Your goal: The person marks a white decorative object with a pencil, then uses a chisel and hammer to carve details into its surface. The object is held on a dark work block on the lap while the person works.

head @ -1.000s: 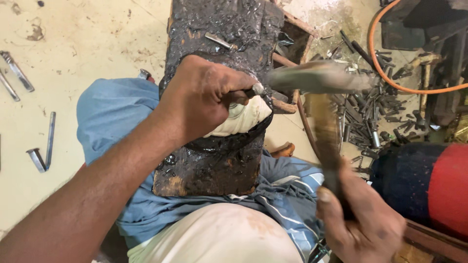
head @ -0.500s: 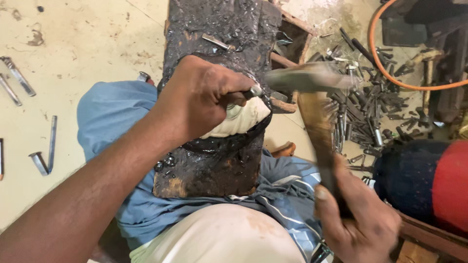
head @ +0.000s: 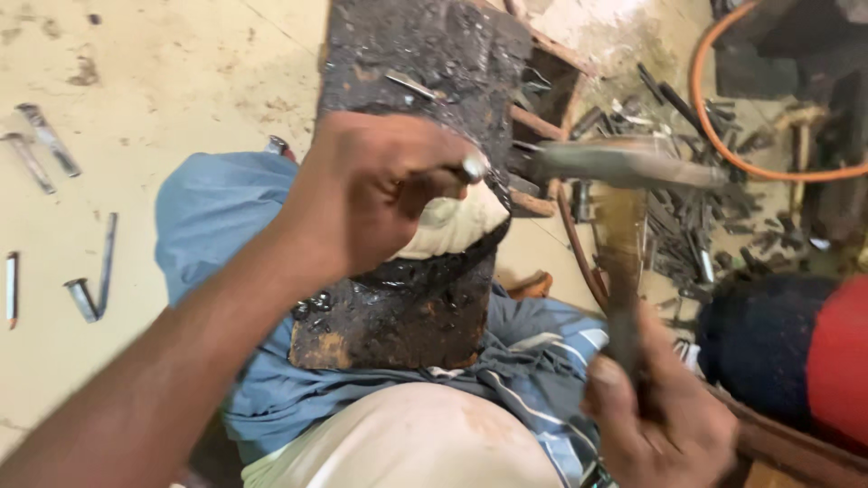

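left hand (head: 380,185): fingers pinching a short metal punch (head: 472,166), steadying it over a cream rounded piece (head: 452,226) on the blackened wooden block (head: 407,280) | right hand (head: 660,425): fingers wrapped round a wooden-handled steel hammer (head: 624,167), head level with the punch tip

The block (head: 425,81) is black and charred, with rusty brown patches near its lower edge. A cream-white piece (head: 452,226) lies on it. The hammer (head: 624,167) has a dull grey head and a brown wooden handle. The cloth (head: 208,217) is blue, with white stripes lower down. The floor (head: 163,72) is pale yellow with dark stains. The hose (head: 723,145) is orange. The cylinder (head: 796,352) is dark navy and red. The scattered metal bits (head: 687,235) are grey.
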